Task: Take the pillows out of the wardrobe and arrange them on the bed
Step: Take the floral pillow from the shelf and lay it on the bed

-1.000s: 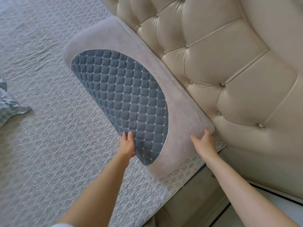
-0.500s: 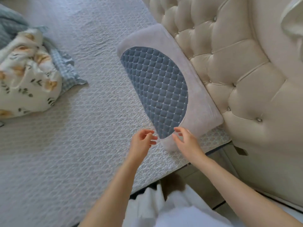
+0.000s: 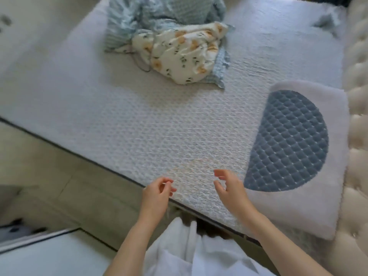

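VIEW: head, single camera | POSITION: above the near edge of the bed (image 3: 139,124), at the person's standing height | FACING: forward and steeply down onto the bed | RANGE: close, near bed edge at arm's reach | EDGES: headboard (image 3: 357,124) at frame right | SHARED: none, single view

Whole shot kinda motion-blurred. Bed (image 3: 119,116) cut off at far and left edges. Bedding pile (image 3: 171,36) clipped by top edge. Headboard (image 3: 356,124) runs off right. Far-right grey scrap (image 3: 326,21) too blurry to tell. Dark smudges near-left on floor (image 3: 25,228) unreadable.
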The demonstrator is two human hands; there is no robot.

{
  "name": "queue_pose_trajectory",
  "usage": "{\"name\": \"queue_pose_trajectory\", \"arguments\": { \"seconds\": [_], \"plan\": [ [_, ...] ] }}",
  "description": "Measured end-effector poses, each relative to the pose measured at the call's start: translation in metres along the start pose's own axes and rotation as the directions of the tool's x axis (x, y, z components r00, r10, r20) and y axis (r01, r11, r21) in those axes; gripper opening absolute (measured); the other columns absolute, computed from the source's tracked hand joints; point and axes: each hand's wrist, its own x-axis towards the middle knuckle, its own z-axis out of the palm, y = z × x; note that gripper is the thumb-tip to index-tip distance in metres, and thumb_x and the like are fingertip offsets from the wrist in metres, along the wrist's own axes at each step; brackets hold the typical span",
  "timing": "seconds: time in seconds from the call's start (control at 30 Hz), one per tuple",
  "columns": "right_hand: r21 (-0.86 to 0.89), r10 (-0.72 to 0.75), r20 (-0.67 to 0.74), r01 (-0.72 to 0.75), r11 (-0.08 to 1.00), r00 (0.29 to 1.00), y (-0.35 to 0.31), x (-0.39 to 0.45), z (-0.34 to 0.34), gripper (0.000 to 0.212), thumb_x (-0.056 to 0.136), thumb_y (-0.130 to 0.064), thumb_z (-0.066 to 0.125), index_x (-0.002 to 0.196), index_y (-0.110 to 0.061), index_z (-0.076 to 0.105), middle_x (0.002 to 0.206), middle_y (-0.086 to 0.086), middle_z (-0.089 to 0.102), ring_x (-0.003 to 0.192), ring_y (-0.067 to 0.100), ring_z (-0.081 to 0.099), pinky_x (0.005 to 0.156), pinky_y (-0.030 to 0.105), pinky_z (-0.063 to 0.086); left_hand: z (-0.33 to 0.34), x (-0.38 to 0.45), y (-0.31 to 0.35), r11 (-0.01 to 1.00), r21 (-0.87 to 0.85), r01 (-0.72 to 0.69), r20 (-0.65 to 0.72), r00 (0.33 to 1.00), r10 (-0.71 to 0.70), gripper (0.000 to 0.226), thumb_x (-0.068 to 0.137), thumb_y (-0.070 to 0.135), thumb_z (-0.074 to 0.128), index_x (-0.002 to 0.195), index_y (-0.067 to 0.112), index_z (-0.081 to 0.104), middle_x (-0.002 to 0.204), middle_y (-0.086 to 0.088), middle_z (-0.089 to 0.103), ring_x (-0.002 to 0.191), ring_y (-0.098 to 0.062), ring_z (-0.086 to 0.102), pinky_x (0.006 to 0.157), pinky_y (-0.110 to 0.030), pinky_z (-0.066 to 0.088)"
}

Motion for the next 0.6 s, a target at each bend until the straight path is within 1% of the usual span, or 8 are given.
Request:
{"name": "queue_pose_trajectory", "arguments": {
  "seconds": [0.07,0.1,0.2,0.3,0.37,0.43,0.53,0.6],
  "plan": [
    [-0.046,-0.046,0.08,0.05,0.998,0.996,-0.02,0.002,0.022,0.029,0.095,-0.015,0.052,0.124,-0.017,0.056,0.117,-0.005,0.06,0.108,0.011,0.056,0.095,0.029,0.044,-0.028,-0.014,-0.018,1.0,-0.016,0.01,-0.115,0.993,-0.012,0.02,0.095,0.01,0.054,0.09,0.021,0.069,0.072,0.004,0.074,0.074,-0.007,0.072,0.077,-0.025,0.055],
    [-0.067,-0.066,0.12,0.074,0.995,0.991,-0.03,0.003,0.034,0.029,0.094,-0.014,0.053,0.122,-0.016,0.057,0.115,-0.003,0.062,0.107,0.014,0.058,0.094,0.031,0.046,-0.041,-0.021,-0.028,1.0,-0.014,0.013,-0.163,0.987,-0.015,0.023,0.096,0.011,0.054,0.088,0.027,0.068,0.072,0.007,0.074,0.076,-0.007,0.072,0.076,-0.024,0.054],
    [-0.153,-0.14,0.246,0.181,0.972,0.959,-0.064,0.003,0.071,0.029,0.094,-0.011,0.053,0.122,-0.013,0.059,0.115,0.002,0.063,0.107,0.018,0.059,0.091,0.026,0.043,-0.08,-0.042,-0.057,0.998,0.024,0.055,-0.253,0.966,-0.047,0.023,0.096,0.02,0.053,0.087,0.038,0.063,0.074,0.016,0.073,0.08,-0.001,0.069,0.076,-0.026,0.051],
    [-0.191,-0.215,0.343,0.292,0.937,0.914,-0.099,0.001,0.108,0.029,0.095,-0.014,0.052,0.123,-0.015,0.058,0.118,0.001,0.063,0.109,0.017,0.058,0.092,0.024,0.041,-0.116,-0.06,-0.084,0.995,0.006,0.099,-0.312,0.946,-0.092,0.017,0.097,0.023,0.053,0.097,0.035,0.065,0.081,0.016,0.074,0.082,0.006,0.065,0.074,-0.018,0.05],
    [-0.206,-0.246,0.397,0.347,0.915,0.884,-0.125,0.001,0.133,0.029,0.096,-0.016,0.05,0.124,-0.018,0.057,0.121,-0.001,0.062,0.112,0.015,0.057,0.094,0.027,0.044,-0.141,-0.066,-0.103,0.991,-0.002,0.136,-0.349,0.928,-0.128,0.017,0.096,0.027,0.053,0.104,0.033,0.066,0.087,0.016,0.073,0.084,0.004,0.065,0.075,-0.021,0.052],
    [-0.208,-0.269,0.447,0.392,0.896,0.853,-0.155,0.001,0.159,0.029,0.097,-0.018,0.049,0.125,-0.02,0.056,0.122,-0.004,0.061,0.114,0.014,0.056,0.095,0.025,0.043,-0.168,-0.069,-0.121,0.984,-0.036,0.177,-0.374,0.91,-0.177,0.019,0.096,0.029,0.053,0.11,0.032,0.066,0.09,0.015,0.073,0.085,0.001,0.065,0.077,-0.025,0.054],
    [-0.206,-0.316,0.518,0.474,0.856,0.795,-0.201,0.003,0.202,0.031,0.098,-0.02,0.048,0.129,-0.02,0.053,0.124,-0.004,0.06,0.111,0.012,0.056,0.089,0.017,0.04,-0.212,-0.064,-0.147,0.97,-0.099,0.223,-0.419,0.875,-0.244,0.022,0.097,0.028,0.053,0.115,0.029,0.065,0.095,0.012,0.072,0.087,-0.001,0.064,0.077,-0.022,0.052],
    [-0.191,-0.335,0.573,0.519,0.833,0.748,-0.232,0.003,0.231,0.033,0.099,-0.024,0.047,0.131,-0.023,0.051,0.126,-0.007,0.058,0.111,0.009,0.055,0.089,0.016,0.04,-0.238,-0.057,-0.16,0.961,-0.148,0.235,-0.471,0.837,-0.277,0.022,0.098,0.028,0.052,0.116,0.029,0.064,0.098,0.012,0.07,0.089,-0.001,0.062,0.075,-0.02,0.049]
  ]
}}
